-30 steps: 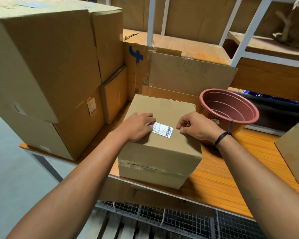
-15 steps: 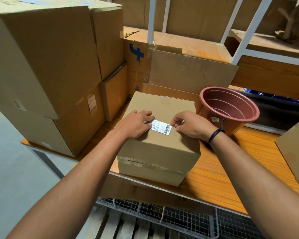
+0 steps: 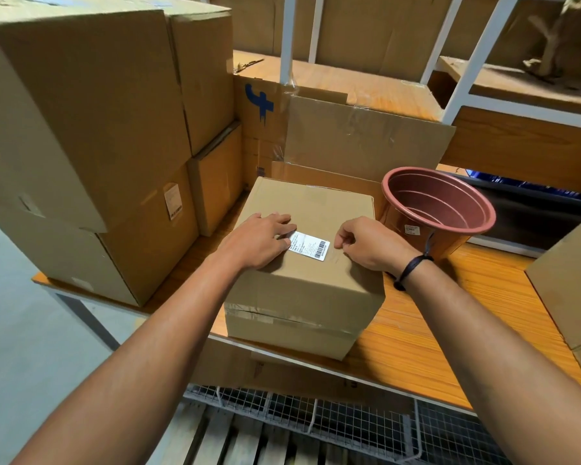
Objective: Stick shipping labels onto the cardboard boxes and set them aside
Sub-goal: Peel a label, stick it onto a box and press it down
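1. Head view, left hand (image 3: 259,241): we record it palm down with fingers straight, its fingertips (image 3: 287,234) pressing the left end of the shipping label (image 3: 311,246). It grips nothing.
2. Shipping label: white with a barcode at its right end, lying flat on top of the cardboard box (image 3: 302,290), between the two hands.
3. Right hand (image 3: 366,245): we note the fingers curled in, resting on the box top just right of the label and apart from its edge. We see nothing held in them. A dark wristband (image 3: 411,268) circles the wrist.
4. Cardboard box: closed and taped, directly under both hands, at the near edge of the wooden table (image 3: 450,323).
5. Flower pot (image 3: 450,209): reddish-brown and tilted, just beyond the right hand, beside the box.
6. Stacked boxes (image 3: 81,112): large cartons, well to the left of the left hand.
7. Wire mesh (image 3: 316,417): below the table edge, beneath both forearms.
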A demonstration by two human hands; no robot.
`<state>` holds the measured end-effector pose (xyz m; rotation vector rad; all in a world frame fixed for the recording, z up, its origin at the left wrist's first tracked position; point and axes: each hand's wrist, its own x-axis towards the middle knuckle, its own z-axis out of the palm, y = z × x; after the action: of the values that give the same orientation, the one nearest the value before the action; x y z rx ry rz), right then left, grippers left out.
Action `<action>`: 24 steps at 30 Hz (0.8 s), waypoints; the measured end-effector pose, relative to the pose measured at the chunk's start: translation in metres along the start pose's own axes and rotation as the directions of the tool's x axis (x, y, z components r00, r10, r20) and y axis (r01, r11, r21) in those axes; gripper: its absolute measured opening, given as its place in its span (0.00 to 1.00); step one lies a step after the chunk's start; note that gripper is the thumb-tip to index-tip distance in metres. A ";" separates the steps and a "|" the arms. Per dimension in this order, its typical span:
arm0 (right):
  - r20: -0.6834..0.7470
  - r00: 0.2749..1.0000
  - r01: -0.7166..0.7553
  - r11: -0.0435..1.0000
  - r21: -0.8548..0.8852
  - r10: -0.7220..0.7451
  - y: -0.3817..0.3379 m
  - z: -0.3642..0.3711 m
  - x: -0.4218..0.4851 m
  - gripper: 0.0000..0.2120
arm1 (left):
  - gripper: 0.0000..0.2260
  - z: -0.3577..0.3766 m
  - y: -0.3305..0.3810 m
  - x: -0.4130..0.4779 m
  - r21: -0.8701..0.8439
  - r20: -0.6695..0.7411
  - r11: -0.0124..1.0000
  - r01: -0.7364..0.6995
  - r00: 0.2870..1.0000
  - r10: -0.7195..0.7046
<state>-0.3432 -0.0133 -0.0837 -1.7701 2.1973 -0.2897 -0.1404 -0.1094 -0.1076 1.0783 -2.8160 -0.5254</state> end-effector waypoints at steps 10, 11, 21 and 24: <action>-0.062 0.998 -0.018 0.998 0.061 0.022 0.001 0.002 -0.008 0.13 | 0.20 0.001 -0.001 -0.001 -0.013 -0.017 1.000 -0.019 1.000 0.018; -0.078 0.997 -0.019 0.998 0.067 0.024 0.001 0.002 -0.009 0.13 | 0.20 0.001 -0.001 -0.001 -0.014 -0.018 1.000 -0.017 1.000 0.017; -0.062 0.981 0.187 0.980 0.063 -0.183 0.013 -0.004 -0.022 0.07 | 0.20 0.001 -0.001 -0.001 -0.024 -0.020 1.000 -0.005 1.000 0.004; -0.079 0.964 0.256 0.967 0.018 -0.253 0.014 -0.003 -0.019 0.06 | 0.21 0.001 -0.001 0.000 -0.025 -0.019 1.000 0.003 1.000 -0.003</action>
<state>-0.3531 0.0081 -0.0836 -2.0589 2.0013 -0.4501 -0.1397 -0.1094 -0.1090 1.0770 -2.7843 -0.5457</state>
